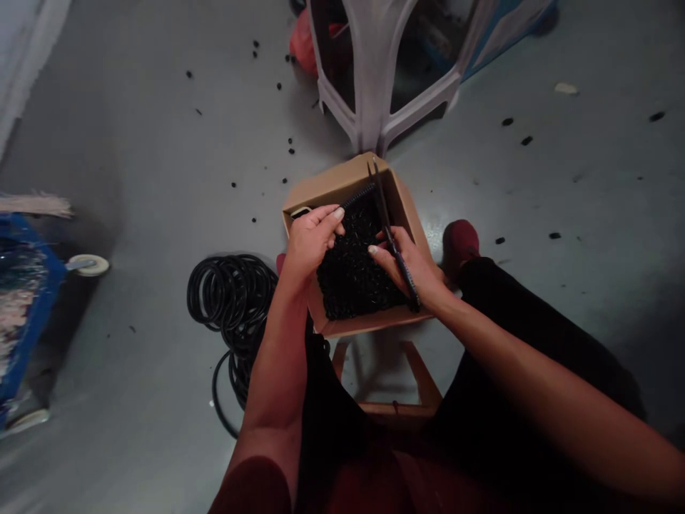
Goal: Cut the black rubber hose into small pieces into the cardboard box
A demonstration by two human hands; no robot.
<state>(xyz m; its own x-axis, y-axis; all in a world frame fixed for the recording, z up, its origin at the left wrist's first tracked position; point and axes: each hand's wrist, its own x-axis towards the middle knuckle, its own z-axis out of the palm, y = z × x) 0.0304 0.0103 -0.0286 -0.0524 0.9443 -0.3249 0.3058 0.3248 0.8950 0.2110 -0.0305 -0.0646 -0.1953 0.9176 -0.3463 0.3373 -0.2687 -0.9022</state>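
— Maroon sleeve (249, 485) and black trousers (540, 371) lie closest to the lens. What's past them?

— 2 bare forearms, reaching out to a cardboard box (342, 182) set on a wooden stool (399, 408) between the knees.

— Box contents?

— Small black rubber rings (356, 275), heaped from the near edge almost to the far wall.

— Left hand (313, 239)?

— Closed, at the box's left edge, fingers and thumb pinching a ribbed black rubber strand (359, 196) above the heap.

— Right hand (401, 271)?

— Clamped around long black scissors (388, 228), held upright over the right side of the box, tips rising past the far corner. The strand runs across to the blades. Whether they bite it, I cannot tell.

— Floor?

— Grey and polished, with loose black bits (527, 140) scattered about. A coil of black rubber cord (232, 296) lies left of the stool, under the left forearm. A maroon shoe (460, 246) sits just beside the box's right edge.

— Farther out?

— White plastic stool legs (374, 64) just beyond the far corner, a red bag (302, 43) behind them, and a blue cart (32, 300) with a caster (88, 265) at far left.
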